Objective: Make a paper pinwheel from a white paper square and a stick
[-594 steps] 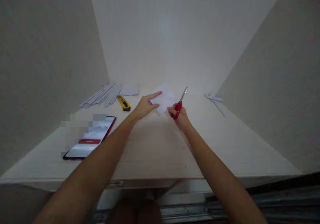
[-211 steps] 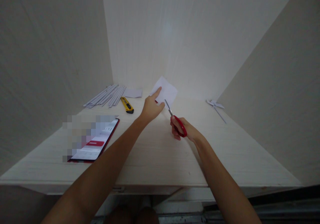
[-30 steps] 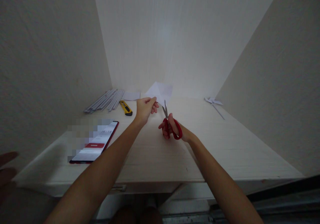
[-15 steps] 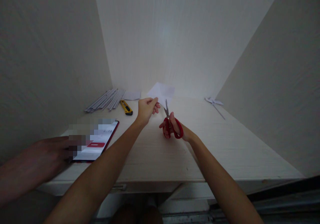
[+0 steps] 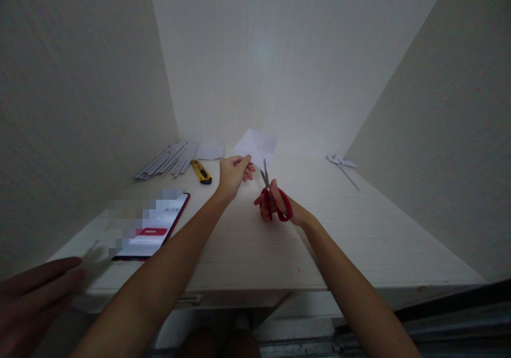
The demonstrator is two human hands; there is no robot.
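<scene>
My left hand (image 5: 231, 172) pinches the near edge of a white sheet of paper (image 5: 255, 146) and holds it up over the back of a pale wooden desk (image 5: 247, 241). My right hand (image 5: 281, 206) grips red-handled scissors (image 5: 270, 201). Their blades point up and meet the paper's lower edge just right of my left fingers.
A phone (image 5: 154, 231) with a lit screen lies at the left. A yellow utility knife (image 5: 201, 171), a bundle of paper strips (image 5: 167, 159) and a small paper piece (image 5: 210, 152) sit at the back left. A paper pinwheel (image 5: 342, 163) lies at the back right. Another person's hand (image 5: 35, 299) holding paper is at the bottom left.
The other person's hand, near the phone half a second ago, has drawn back to the bottom left holding a bit of paper. My hands, the paper and the scissors have barely moved.
</scene>
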